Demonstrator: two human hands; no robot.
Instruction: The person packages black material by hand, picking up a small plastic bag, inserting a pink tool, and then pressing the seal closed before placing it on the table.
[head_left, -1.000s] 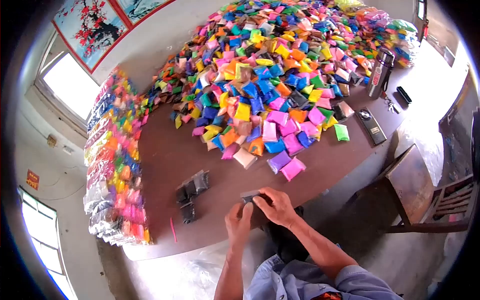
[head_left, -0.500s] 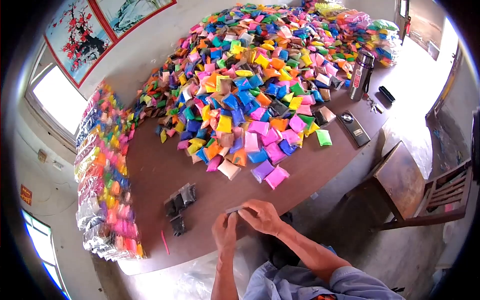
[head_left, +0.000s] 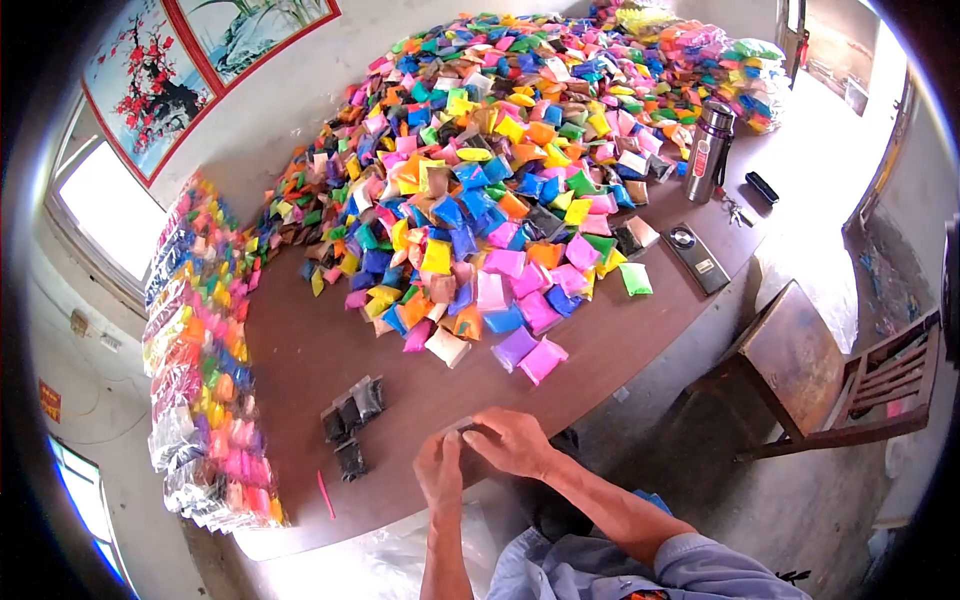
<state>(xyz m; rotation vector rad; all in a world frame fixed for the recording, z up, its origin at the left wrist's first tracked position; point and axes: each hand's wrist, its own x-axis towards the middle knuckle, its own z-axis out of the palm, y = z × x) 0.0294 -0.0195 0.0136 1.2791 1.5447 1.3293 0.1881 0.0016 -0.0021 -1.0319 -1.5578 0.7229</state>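
Observation:
My left hand [head_left: 438, 468] and my right hand [head_left: 510, 442] meet over the near edge of the brown table. Between their fingertips they pinch a small greyish packet [head_left: 461, 425], mostly covered by the fingers. To the left of my hands lie several small black packets [head_left: 349, 413] in clear plastic, grouped together. A thin pink stick-like tool [head_left: 326, 494] rests near the table edge, lower left of them.
A big heap of colourful packets [head_left: 490, 210] covers the back of the table [head_left: 400, 510]. Bagged packets [head_left: 205, 370] are stacked along the left. A thermos [head_left: 709, 155], keys [head_left: 738, 212], a dark rectangular device [head_left: 696, 258] and a wooden chair [head_left: 800, 350] are on the right.
The view has shifted slightly. My right fingers have moved over the packet, so less of it shows between my hands. The black packets and the pink tool stay where they lay.

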